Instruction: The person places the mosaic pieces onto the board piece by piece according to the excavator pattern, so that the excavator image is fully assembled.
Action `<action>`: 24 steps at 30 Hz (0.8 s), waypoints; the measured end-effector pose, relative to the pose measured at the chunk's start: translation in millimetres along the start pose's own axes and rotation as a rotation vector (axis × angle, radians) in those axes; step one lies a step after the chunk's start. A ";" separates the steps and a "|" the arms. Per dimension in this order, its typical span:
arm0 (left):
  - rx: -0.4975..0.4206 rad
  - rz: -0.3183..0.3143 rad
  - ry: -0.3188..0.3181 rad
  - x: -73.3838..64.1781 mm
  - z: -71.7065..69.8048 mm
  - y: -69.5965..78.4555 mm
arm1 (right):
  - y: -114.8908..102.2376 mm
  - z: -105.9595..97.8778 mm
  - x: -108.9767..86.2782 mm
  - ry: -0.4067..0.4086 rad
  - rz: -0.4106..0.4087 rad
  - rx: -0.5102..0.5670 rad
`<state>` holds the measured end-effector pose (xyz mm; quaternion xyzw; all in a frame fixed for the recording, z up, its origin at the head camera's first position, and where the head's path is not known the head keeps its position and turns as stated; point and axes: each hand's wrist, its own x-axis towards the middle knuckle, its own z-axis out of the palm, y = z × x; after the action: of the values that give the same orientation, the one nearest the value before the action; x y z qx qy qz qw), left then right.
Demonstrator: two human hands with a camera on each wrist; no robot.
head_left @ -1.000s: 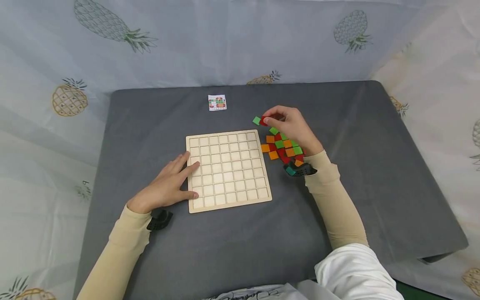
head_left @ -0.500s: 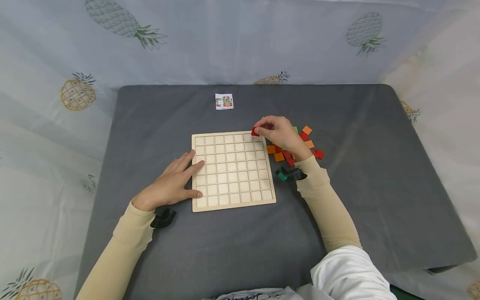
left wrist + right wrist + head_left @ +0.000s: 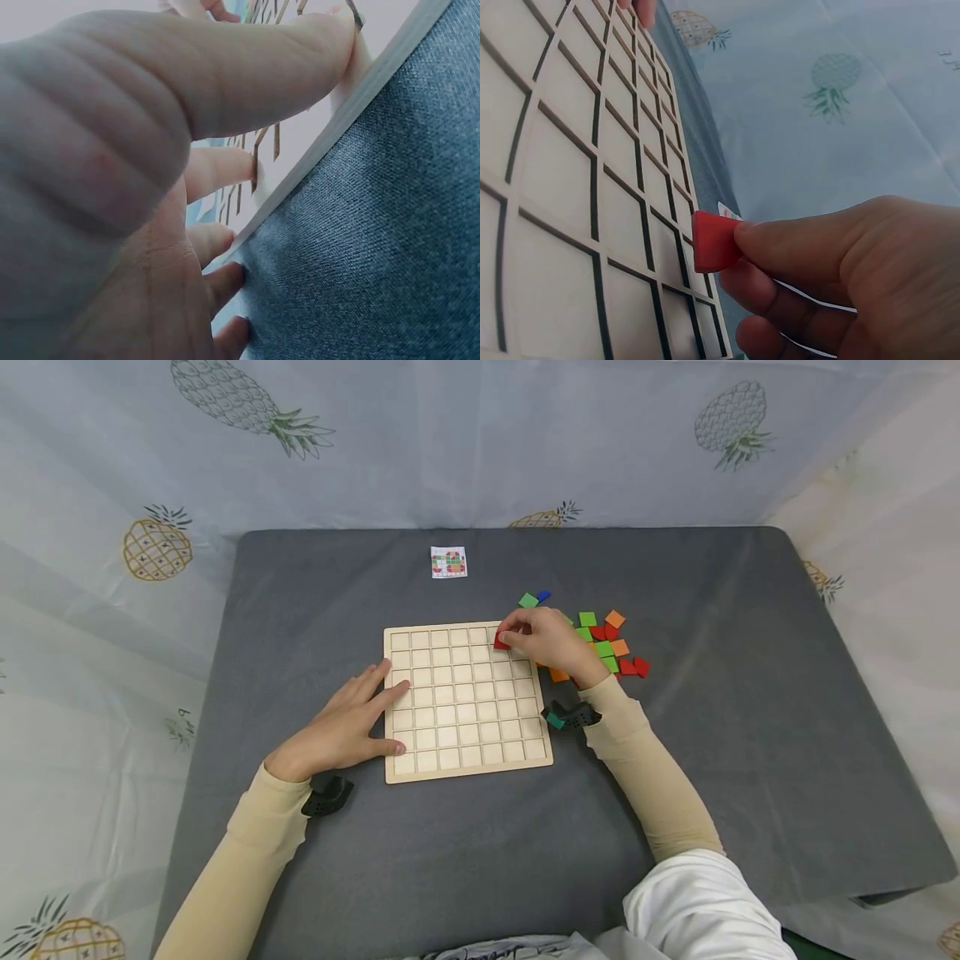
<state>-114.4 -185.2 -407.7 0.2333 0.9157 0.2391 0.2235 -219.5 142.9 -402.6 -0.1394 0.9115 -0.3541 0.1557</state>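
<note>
A pale wooden grid board (image 3: 468,771) lies on the table, its square cells bare. My right hand (image 3: 551,642) pinches a red tile (image 3: 715,241) between thumb and fingers, over the board's far right cells. One end of that tile looks straight-edged in the right wrist view; the fingers cover the rest. My left hand (image 3: 330,735) rests at the board's left edge, fingers spread, with thumb and index finger on the frame. In the left wrist view the left thumb (image 3: 262,71) lies across the rim and other fingers touch the edge or the cloth.
Right of the board lie several loose tiles, among them a green tile (image 3: 587,619), an orange tile (image 3: 615,618) and a red tile (image 3: 641,667); my right hand hides some. A blue piece (image 3: 544,596) lies behind. A small printed card (image 3: 448,562) sits beyond the board on the grey cloth (image 3: 337,585).
My right hand has carried the red tile from the loose pile leftward and nearer, over the board. The left hand stays at the board's edge. The head view has shifted slightly.
</note>
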 end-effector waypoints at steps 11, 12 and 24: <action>-0.048 0.009 -0.004 -0.2 -0.1 -2.3 | 0.9 8.4 2.1 -0.058 -0.033 -0.075; -0.049 0.007 -0.005 -0.2 -0.2 -1.9 | 1.1 8.8 2.0 -0.059 -0.029 -0.079; -0.061 0.003 -0.016 0.9 0.8 -2.4 | -2.4 12.8 0.3 -0.044 -0.017 -0.107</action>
<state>-115.5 -186.3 -409.9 0.2297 0.9057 0.2653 0.2376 -214.6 133.3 -409.9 -0.1629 0.9242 -0.3033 0.1651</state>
